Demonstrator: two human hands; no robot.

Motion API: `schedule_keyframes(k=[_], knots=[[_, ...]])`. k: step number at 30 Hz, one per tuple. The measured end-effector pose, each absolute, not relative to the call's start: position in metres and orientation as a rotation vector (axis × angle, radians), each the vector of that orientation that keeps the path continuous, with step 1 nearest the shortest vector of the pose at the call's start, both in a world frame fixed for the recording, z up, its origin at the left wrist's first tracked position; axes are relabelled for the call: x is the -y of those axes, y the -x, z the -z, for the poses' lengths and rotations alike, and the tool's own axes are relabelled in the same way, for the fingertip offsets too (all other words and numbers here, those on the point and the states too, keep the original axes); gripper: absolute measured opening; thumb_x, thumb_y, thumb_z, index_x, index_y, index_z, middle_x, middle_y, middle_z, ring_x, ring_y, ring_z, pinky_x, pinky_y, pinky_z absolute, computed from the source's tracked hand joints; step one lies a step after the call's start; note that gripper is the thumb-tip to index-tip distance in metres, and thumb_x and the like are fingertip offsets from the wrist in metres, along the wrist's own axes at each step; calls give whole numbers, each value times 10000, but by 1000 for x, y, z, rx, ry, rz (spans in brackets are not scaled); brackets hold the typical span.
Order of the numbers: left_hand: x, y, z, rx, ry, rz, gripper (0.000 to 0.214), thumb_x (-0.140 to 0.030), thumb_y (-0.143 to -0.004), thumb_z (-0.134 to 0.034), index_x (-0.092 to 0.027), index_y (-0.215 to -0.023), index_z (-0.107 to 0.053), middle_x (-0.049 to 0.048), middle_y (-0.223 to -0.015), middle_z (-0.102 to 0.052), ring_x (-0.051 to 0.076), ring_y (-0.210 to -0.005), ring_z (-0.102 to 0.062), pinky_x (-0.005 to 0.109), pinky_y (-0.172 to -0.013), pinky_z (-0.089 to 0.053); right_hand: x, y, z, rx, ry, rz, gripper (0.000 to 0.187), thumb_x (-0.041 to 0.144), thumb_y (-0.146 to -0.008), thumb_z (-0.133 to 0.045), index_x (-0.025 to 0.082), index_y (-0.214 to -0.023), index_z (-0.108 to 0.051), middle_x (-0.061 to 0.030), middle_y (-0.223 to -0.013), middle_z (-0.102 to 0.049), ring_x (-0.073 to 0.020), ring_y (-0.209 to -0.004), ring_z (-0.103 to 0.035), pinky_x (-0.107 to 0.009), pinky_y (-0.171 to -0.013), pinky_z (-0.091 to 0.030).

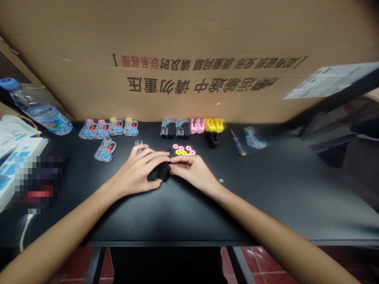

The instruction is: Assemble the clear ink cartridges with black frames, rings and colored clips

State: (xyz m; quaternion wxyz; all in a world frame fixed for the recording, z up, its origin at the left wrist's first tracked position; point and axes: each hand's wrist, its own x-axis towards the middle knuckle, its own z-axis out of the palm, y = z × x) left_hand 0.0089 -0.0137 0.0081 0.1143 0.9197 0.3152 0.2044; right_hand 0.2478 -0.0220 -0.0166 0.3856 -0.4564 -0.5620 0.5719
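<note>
At the middle of the desk my left hand (145,167) is closed around a small black plastic part (164,172). My right hand (192,170) pinches at the right side of the same part, fingertips against it; whether it grips a separate smaller piece is hidden. Just beyond the fingers lie several pink rings (181,148) and yellow rings (178,152), with a black ring (169,150) beside them. A clear plastic piece (139,145) shows partly behind my left hand.
Along the cardboard (189,39) stand clear pieces with red inserts (102,128), clear-and-black pieces (175,129), pink clips (197,126) and yellow clips (213,125). A screwdriver (238,142) and another clear piece (254,138) lie right. A water bottle (44,112) and power strip (17,165) are left.
</note>
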Motion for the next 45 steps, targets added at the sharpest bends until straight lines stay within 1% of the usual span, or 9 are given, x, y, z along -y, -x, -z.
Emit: schedule_keyframes(k=[5, 9, 13, 18, 24, 29, 36, 40, 45], knots=[[13, -8, -9, -961, -2681, -622, 494, -308, -954, -728, -268, -1431, -606, 105, -1503, -684, 299, -1277, -660, 538, -1239, -295, 27, -245, 15, 1530, 1159, -1215, 210, 393, -861, -803, 227, -972, -869, -60, -985, -866, -271, -896, -824, -410, -857, -682], [12, -8, -7, -973, -2655, -645, 491, -418, -1009, -713, -260, -1462, -610, 104, -1353, -761, 286, -1216, -681, 516, -1230, -318, 30, -245, 14, 1659, 1175, -953, 181, 384, -927, -773, 251, -992, -877, -64, -984, -864, -266, -858, -811, -396, -804, -661], [12, -7, -7, -961, -2685, -737, 276, -354, -1095, -597, -255, -1340, -677, 71, -1270, -799, 248, -1168, -697, 482, -1188, -343, 29, -249, 13, 1814, 1095, -764, 157, 361, -980, -747, 264, -971, -870, -66, -978, -858, -261, -868, -804, -407, -847, -644], [10, -5, -11, -941, -2716, -729, 189, -300, -1080, -626, -262, -1239, -720, 55, -1236, -813, 239, -1133, -709, 475, -1139, -369, 26, -255, 11, 1927, 989, -692, 135, 343, -997, -737, 273, -1017, -851, -68, -1010, -851, -274, -964, -798, -441, -941, -637], [5, 1, -9, -982, -2719, -684, 198, -209, -1038, -653, -278, -1199, -747, 36, -1238, -816, 237, -1137, -710, 483, -1130, -376, 21, -261, 9, 2096, 973, -648, 456, 287, -963, -702, 270, -1419, -702, -100, -1288, -790, -287, -1174, -752, -486, -1084, -588], [4, 2, -8, -984, -2672, -788, 143, -278, -1055, -671, -269, -1183, -734, 17, -1190, -831, 226, -1079, -719, 473, -1119, -377, 18, -264, 11, 2205, 933, -664, 556, 280, -928, -757, 283, -1473, -646, -109, -1376, -746, -310, -1282, -699, -504, -1128, -554], [7, -1, -9, -1058, -2618, -802, 202, -388, -1003, -753, -237, -1137, -732, 35, -1063, -808, 250, -1084, -700, 469, -1106, -378, 20, -262, 9, 2058, 970, -736, 230, 329, -985, -743, 235, -1194, -763, -81, -1067, -793, -240, -945, -744, -397, -878, -607], [8, -3, -9, -1056, -2622, -714, 204, -412, -994, -756, -235, -1088, -717, 34, -1061, -806, 263, -1110, -686, 477, -1128, -363, 21, -260, 4, 2026, 992, -818, 205, 342, -961, -756, 221, -1126, -763, -83, -1052, -780, -245, -953, -736, -399, -881, -607], [9, -5, -7, -1126, -2574, -729, 194, -398, -994, -749, -238, -1093, -699, 26, -1054, -811, 265, -1128, -679, 488, -1134, -345, 23, -257, 5, 1885, 1058, -1098, 286, 357, -931, -753, 209, -1174, -726, -88, -1121, -757, -193, -839, -725, -324, -737, -618]])
